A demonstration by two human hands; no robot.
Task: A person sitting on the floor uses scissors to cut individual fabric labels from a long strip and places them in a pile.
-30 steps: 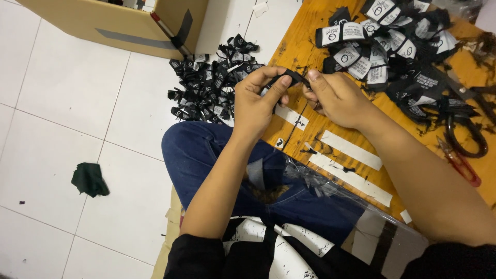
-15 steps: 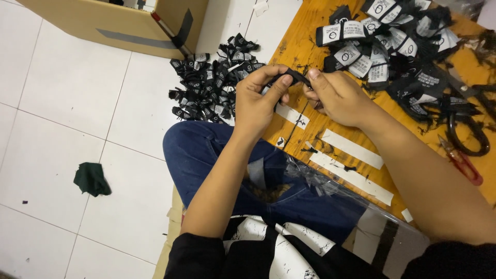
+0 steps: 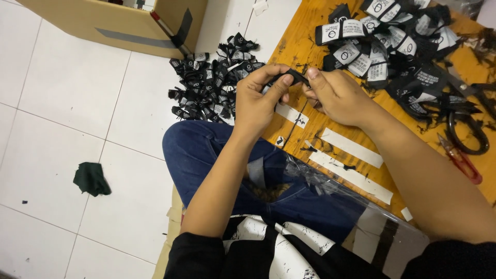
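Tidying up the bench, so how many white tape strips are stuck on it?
3: one white strip under the hands, one mid-table, one near the edge; more may be hidden.

A small black label [image 3: 291, 77] sits pinched between both hands, above the edge of the wooden table. It is a narrow strip of dark fabric, folded or bunched so that only a short length shows between the fingertips. It lies roughly level, tilting slightly down toward the right. The left hand [image 3: 258, 101] grips its left end with thumb and forefinger; the right hand [image 3: 336, 95] grips the right end. Any print on it cannot be made out.
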